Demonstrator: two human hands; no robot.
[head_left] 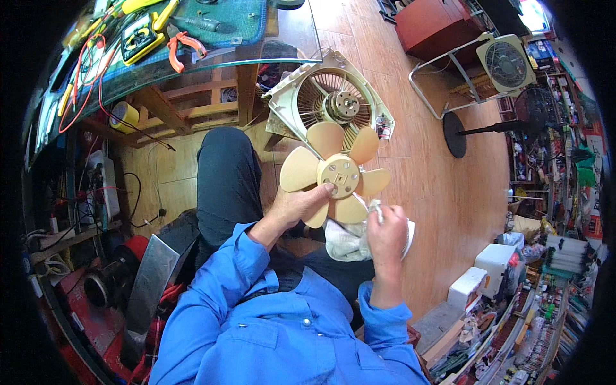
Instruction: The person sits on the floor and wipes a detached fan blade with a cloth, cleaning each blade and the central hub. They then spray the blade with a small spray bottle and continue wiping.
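Observation:
A cream-coloured fan blade [325, 139] with several rounded paddles is held up in front of my lap. My left hand [298, 206] grips it from the lower left, the thumb pressed on its round hub. My right hand [387, 236] is closed on a whitish cloth [346, 241], just beside the lowest paddles. The cloth hangs down over my right leg; part of it is hidden behind my fingers. Beyond the blade, an opened fan housing [289, 96] leans with its motor [344, 105] and wire grille showing.
At the upper left stands a glass-topped workbench [224, 61] bearing a yellow multimeter [142, 38] and orange-handled pliers [183, 48]. A box fan on a tubular frame [462, 70] stands at the far right. Parts-filled shelves [564, 282] line the right side, and wood-look flooring [443, 192] lies between.

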